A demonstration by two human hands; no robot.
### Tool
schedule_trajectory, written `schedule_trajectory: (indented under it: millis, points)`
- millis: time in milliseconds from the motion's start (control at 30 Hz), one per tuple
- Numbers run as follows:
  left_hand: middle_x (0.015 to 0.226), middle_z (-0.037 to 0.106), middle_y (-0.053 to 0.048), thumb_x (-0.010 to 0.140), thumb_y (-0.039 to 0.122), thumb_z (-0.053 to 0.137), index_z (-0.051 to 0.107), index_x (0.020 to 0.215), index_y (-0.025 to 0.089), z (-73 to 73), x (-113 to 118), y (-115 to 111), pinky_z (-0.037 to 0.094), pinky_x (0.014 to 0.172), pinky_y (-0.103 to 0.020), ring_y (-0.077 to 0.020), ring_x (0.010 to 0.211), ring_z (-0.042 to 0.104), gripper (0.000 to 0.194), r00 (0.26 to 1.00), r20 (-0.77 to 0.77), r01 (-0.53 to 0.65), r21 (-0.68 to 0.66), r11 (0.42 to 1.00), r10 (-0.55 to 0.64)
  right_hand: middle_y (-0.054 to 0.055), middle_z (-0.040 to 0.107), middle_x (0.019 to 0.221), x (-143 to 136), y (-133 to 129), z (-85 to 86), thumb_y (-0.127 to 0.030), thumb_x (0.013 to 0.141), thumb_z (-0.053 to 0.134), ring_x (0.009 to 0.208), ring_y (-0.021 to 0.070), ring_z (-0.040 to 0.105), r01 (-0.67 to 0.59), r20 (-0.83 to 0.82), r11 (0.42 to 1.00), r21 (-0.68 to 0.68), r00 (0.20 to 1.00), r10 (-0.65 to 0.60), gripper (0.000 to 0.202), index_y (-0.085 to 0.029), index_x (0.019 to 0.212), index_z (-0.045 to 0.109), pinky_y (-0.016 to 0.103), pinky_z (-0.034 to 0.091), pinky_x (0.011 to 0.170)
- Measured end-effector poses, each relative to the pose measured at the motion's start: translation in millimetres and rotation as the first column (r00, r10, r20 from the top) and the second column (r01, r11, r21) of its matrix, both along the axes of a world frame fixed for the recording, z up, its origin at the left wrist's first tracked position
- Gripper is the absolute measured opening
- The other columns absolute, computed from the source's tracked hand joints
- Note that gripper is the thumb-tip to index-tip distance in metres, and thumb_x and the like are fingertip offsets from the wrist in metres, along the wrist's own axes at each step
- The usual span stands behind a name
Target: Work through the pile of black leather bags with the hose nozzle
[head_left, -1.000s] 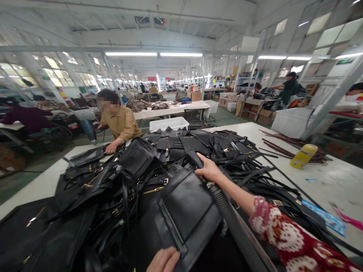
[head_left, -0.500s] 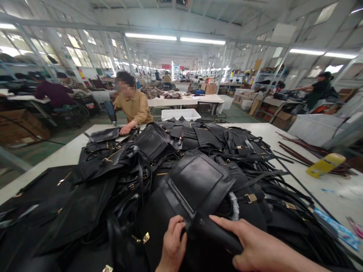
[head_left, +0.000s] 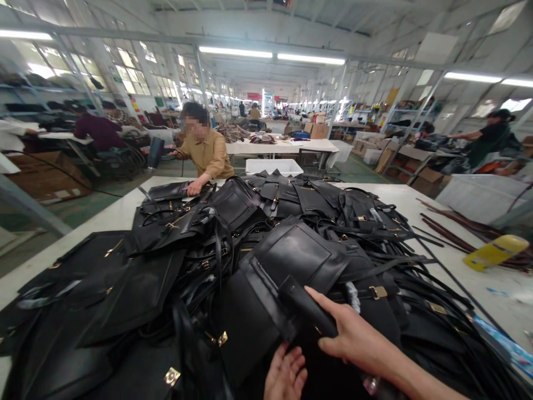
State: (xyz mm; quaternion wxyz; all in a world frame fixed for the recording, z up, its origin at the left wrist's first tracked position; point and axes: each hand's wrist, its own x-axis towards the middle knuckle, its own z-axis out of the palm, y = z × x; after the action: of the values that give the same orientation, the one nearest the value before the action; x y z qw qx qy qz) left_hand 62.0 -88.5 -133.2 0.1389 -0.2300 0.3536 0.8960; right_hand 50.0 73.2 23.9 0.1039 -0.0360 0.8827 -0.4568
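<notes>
My right hand [head_left: 353, 336] is wrapped round the barrel of a black hair dryer [head_left: 306, 305]. Its nozzle end points up and left, over the lower edge of a black leather bag [head_left: 297, 253]. This bag lies on top of the pile, its stitched rectangular panel facing up. My left hand [head_left: 285, 375] is just below the bag's edge, palm turned up and fingers loosely bent and apart, with nothing in it. Whether its fingertips touch the bag I cannot tell. A gold clasp [head_left: 222, 339] shows to the left of this hand.
Several black bags with straps and gold buckles cover the white table [head_left: 433, 222]. A co-worker [head_left: 208, 150] across the table holds a dark hair dryer [head_left: 155, 153] and touches a bag. At right lie a yellow object [head_left: 495, 253] and brown strips [head_left: 449, 230]. A white bin [head_left: 272, 166] stands behind.
My left hand has let go of the bag's edge and moved down and right, turning palm up. The hair dryer has tilted up. The co-worker's hair dryer has swung outward from the table.
</notes>
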Motion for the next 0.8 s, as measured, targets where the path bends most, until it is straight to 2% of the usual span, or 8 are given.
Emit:
schedule_trajectory:
  millis: [100, 167, 233, 333, 433, 533, 667, 800]
  points:
    - [0.075, 0.067, -0.005, 0.071, 0.013, 0.060, 0.059, 0.079, 0.016, 27.1, -27, 4, 0.051, 0.067, -0.031, -0.0171, 0.073, 0.064, 0.009, 0.982, 0.107, -0.179, 0.277, 0.944, 0.155, -0.007, 0.058, 0.065, 6, 6, -0.2, -0.006, 0.058, 0.051, 0.043, 0.0066, 0.047, -0.026, 0.054, 1.000, -0.006, 0.998, 0.027, 0.084, -0.028, 0.135, 0.026, 0.014, 0.033, 0.039]
    - [0.074, 0.067, -0.005, 0.075, 0.014, 0.056, 0.060, 0.084, 0.015, 44.5, -42, 5, 0.052, 0.065, -0.029, -0.0169, 0.073, 0.064, 0.010, 0.967, 0.139, -0.247, 0.314, 0.917, 0.213, -0.007, 0.057, 0.064, 10, 6, 0.8, -0.006, 0.057, 0.050, 0.044, 0.0064, 0.046, -0.031, 0.073, 1.000, -0.005, 0.997, 0.031, 0.083, -0.027, 0.134, 0.028, 0.013, 0.034, 0.039]
    - [0.075, 0.068, -0.007, 0.079, 0.020, 0.053, 0.061, 0.086, 0.014, 52.5, -48, 6, 0.053, 0.062, -0.030, -0.0176, 0.072, 0.064, 0.012, 0.960, 0.149, -0.276, 0.338, 0.900, 0.238, -0.008, 0.053, 0.061, 14, 4, 3.6, -0.005, 0.057, 0.050, 0.043, 0.0058, 0.045, -0.025, 0.087, 0.999, -0.025, 0.996, 0.027, 0.083, -0.026, 0.134, 0.029, 0.013, 0.033, 0.038]
    - [0.076, 0.069, -0.008, 0.080, 0.018, 0.051, 0.064, 0.081, 0.012, 45.6, -43, 4, 0.054, 0.064, -0.030, -0.0168, 0.071, 0.064, 0.015, 0.964, 0.072, -0.266, 0.328, 0.907, 0.256, -0.009, 0.053, 0.061, 22, -2, 12.1, -0.003, 0.056, 0.048, 0.044, 0.0056, 0.043, -0.050, 0.107, 0.997, -0.061, 0.993, 0.056, 0.084, -0.026, 0.134, 0.028, 0.012, 0.031, 0.038]
    - [0.074, 0.069, -0.010, 0.074, 0.005, 0.054, 0.066, 0.072, 0.007, 29.3, -37, -2, 0.053, 0.070, -0.027, -0.0153, 0.074, 0.063, 0.012, 0.967, 0.015, -0.251, 0.198, 0.948, 0.253, -0.008, 0.062, 0.076, 29, -9, 21.7, 0.000, 0.052, 0.047, 0.053, 0.0067, 0.049, -0.112, 0.095, 0.990, -0.083, 0.988, 0.120, 0.088, -0.030, 0.133, 0.030, 0.012, 0.036, 0.046]
    - [0.072, 0.068, -0.010, 0.072, 0.002, 0.056, 0.067, 0.070, 0.004, 19.0, -37, -5, 0.053, 0.070, -0.024, -0.0131, 0.070, 0.062, 0.011, 0.971, 0.036, -0.239, 0.132, 0.962, 0.237, -0.008, 0.062, 0.086, 30, -16, 23.9, 0.002, 0.049, 0.046, 0.061, 0.0075, 0.053, -0.141, 0.081, 0.986, -0.092, 0.986, 0.149, 0.088, -0.034, 0.129, 0.036, 0.012, 0.039, 0.053]
    - [0.074, 0.068, -0.010, 0.070, 0.005, 0.060, 0.067, 0.072, 0.004, 21.4, -40, -2, 0.053, 0.068, -0.026, -0.0137, 0.069, 0.062, 0.007, 0.979, 0.009, -0.201, 0.160, 0.966, 0.202, -0.010, 0.051, 0.059, 16, -23, 12.1, -0.002, 0.054, 0.046, 0.043, 0.0061, 0.044, -0.101, 0.197, 0.984, -0.149, 0.972, 0.129, 0.086, -0.030, 0.134, 0.028, 0.013, 0.035, 0.040]
    - [0.072, 0.068, -0.009, 0.066, 0.007, 0.065, 0.067, 0.070, 0.006, 33.7, -37, -1, 0.054, 0.058, -0.026, -0.0141, 0.064, 0.061, 0.005, 0.979, -0.026, -0.197, 0.130, 0.972, 0.202, -0.010, 0.050, 0.062, 8, -19, 7.5, -0.004, 0.057, 0.046, 0.044, 0.0054, 0.040, -0.001, 0.078, 0.991, -0.132, 0.997, 0.011, 0.084, -0.029, 0.134, 0.026, 0.013, 0.032, 0.040]
